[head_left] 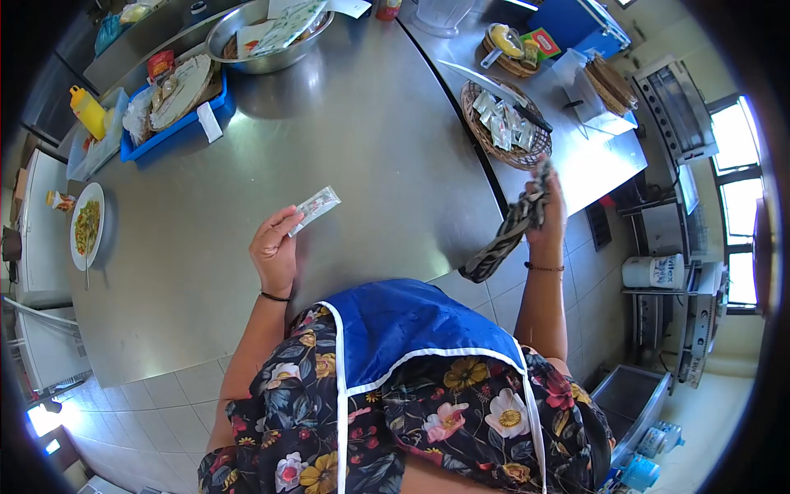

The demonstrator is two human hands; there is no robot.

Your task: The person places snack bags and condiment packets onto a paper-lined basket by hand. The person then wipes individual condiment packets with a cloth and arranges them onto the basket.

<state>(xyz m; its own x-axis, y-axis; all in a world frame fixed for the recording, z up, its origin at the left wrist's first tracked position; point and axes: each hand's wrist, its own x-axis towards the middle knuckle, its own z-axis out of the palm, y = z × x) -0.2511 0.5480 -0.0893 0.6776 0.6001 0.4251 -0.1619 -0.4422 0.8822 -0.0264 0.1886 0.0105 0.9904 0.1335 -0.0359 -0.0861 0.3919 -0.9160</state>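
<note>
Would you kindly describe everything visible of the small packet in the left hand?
The small packet is flat, narrow and oblong, pale and shiny like plastic or foil, with marks too small to read. The left hand grips its near end between thumb and fingers; its far end slants away to the right over the metal table. Whether it's sealed is unclear.

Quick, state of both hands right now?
Left hand: closed, pinching a small packet between the fingers.
Right hand: closed, gripping a striped cloth.
</note>
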